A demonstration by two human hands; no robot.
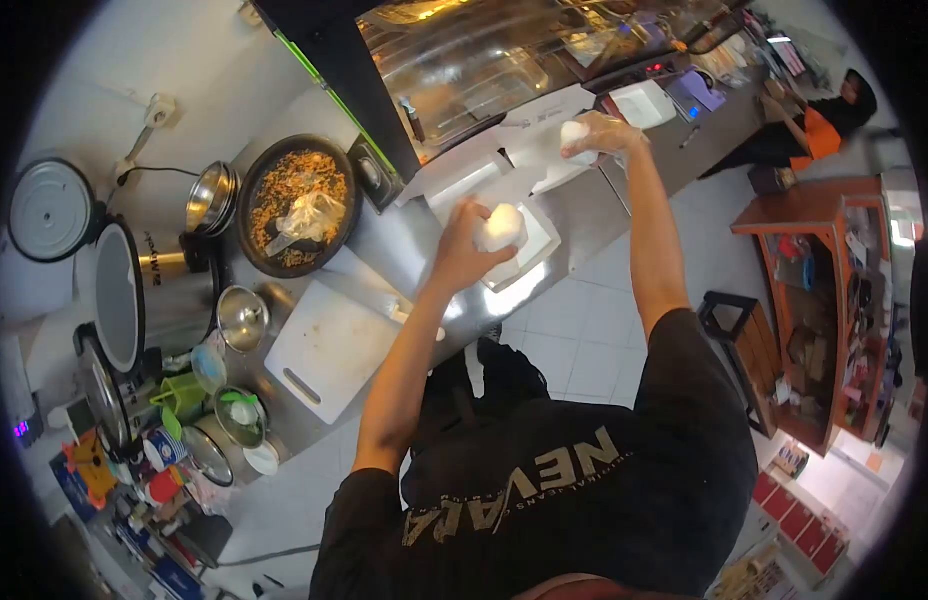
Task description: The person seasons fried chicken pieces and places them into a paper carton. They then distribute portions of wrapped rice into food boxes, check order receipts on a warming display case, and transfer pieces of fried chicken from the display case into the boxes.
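Observation:
My left hand (462,248), bare, is wrapped round a small pale bowl with a rounded white mound (503,226) in it. The bowl is over an open white box (537,262) at the counter's edge. Farther right, my right hand (606,134) wears a clear plastic glove and has its fingers round a white lump (574,136), above white paper or card (552,172). The two hands are apart.
On the left are a black pan (246,215) of orange-brown food, a cutting board (329,350), metal bowls (242,318) and a large cooker (169,290). A glass display case (464,80) stands ahead. A person (819,125) sits at far right beyond a wooden cabinet (839,215).

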